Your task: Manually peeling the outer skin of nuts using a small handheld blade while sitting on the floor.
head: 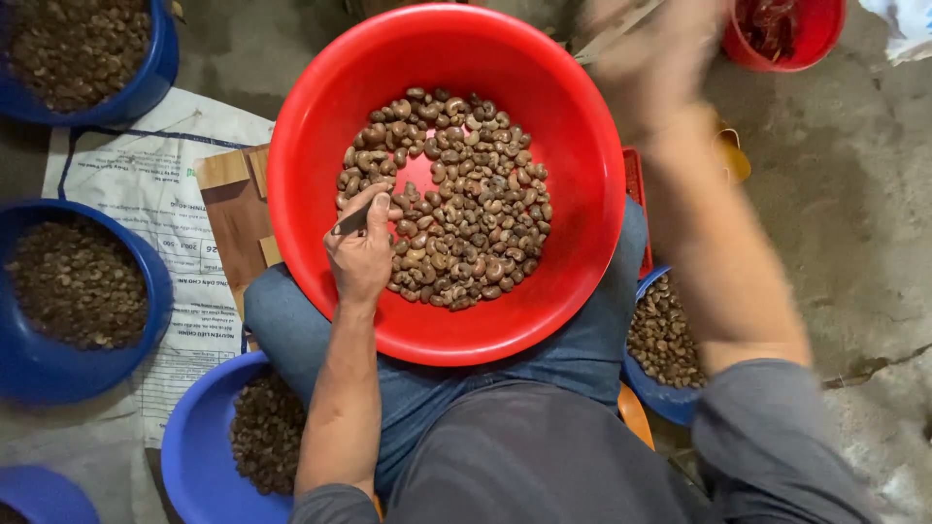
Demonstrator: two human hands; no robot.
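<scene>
Gripping small tool [351, 220], left hand [361, 254] over red basin [582, 175].

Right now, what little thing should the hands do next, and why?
Probably bring the right hand back to the red basin for another nut. It is stretched, blurred, toward the small red bucket, and whether it holds anything cannot be told, while the left hand waits in the basin gripping a small tool.
</scene>
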